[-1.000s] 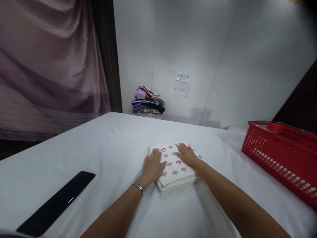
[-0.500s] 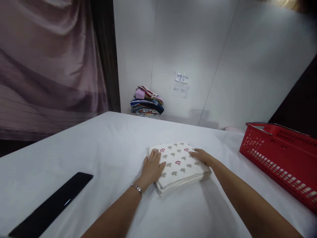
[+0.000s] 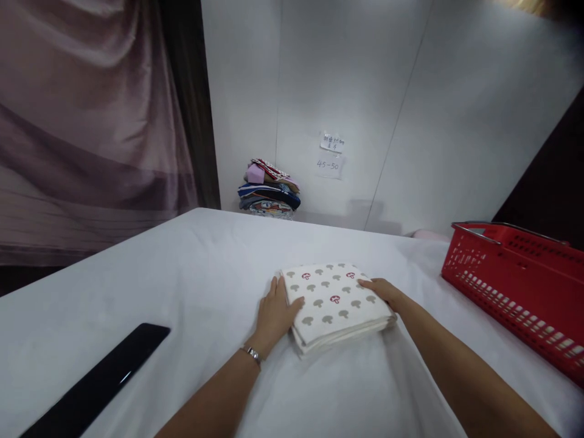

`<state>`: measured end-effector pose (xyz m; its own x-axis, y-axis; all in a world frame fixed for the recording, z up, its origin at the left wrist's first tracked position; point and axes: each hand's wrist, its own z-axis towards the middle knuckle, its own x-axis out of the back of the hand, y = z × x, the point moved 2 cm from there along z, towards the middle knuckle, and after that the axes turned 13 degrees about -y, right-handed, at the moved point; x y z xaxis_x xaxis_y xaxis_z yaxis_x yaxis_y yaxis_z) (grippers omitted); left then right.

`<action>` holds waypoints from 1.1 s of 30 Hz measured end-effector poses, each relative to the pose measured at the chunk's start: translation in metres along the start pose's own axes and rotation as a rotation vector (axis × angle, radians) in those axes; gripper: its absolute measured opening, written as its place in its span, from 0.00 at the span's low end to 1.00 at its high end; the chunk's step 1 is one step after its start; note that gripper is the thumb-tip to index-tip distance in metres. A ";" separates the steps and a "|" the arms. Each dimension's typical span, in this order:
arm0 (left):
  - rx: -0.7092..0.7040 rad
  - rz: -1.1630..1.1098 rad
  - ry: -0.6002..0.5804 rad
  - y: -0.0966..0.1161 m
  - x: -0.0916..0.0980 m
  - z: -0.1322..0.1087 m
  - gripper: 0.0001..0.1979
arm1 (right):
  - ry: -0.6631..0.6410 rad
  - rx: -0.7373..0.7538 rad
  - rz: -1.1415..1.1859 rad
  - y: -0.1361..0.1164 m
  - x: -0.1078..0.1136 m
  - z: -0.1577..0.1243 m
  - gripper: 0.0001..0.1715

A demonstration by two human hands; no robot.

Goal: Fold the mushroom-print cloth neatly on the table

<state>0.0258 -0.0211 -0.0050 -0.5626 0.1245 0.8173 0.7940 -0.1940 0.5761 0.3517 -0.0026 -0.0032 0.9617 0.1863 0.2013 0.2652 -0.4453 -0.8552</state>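
Note:
A folded white cloth (image 3: 340, 298) printed with grey mushroom shapes and a few red ones lies in front of me, its layers showing along the near edge. My left hand (image 3: 275, 313) holds its left side, thumb on the top layer and fingers along the edge. At the right side my right hand (image 3: 382, 291) grips the cloth with the thumb on top; its other fingers are mostly hidden. A metal watch or bracelet is on my left wrist.
The white-covered table (image 3: 205, 267) carries a long black flat object (image 3: 100, 380) at the left. To the right stands a red plastic basket (image 3: 515, 286) with metal handles. A stack of folded clothes (image 3: 269, 188) is by the far wall, near paper notes (image 3: 330, 155).
My left hand has slid off the top of the cloth to its left edge, leaving the thumb on top. The cloth and my right hand have shifted slightly right.

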 end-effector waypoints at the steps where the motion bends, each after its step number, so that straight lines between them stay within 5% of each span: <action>1: -0.012 -0.019 -0.005 0.000 0.001 0.000 0.35 | 0.011 -0.013 0.006 0.003 0.002 -0.002 0.29; 12: 0.062 -0.349 -0.145 0.009 0.003 -0.008 0.33 | -0.227 -0.090 0.198 0.007 0.001 -0.028 0.30; 23: 0.186 -0.670 -0.123 0.009 -0.004 0.010 0.29 | -0.262 -0.063 0.410 0.016 -0.005 -0.023 0.24; 33: 0.405 -0.787 -0.293 0.023 0.016 0.000 0.40 | -0.336 -0.056 0.507 0.016 -0.006 -0.025 0.22</action>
<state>0.0354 -0.0232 0.0217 -0.9361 0.3274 0.1284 0.2600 0.3982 0.8797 0.3515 -0.0328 -0.0065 0.8969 0.2012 -0.3938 -0.2076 -0.5946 -0.7767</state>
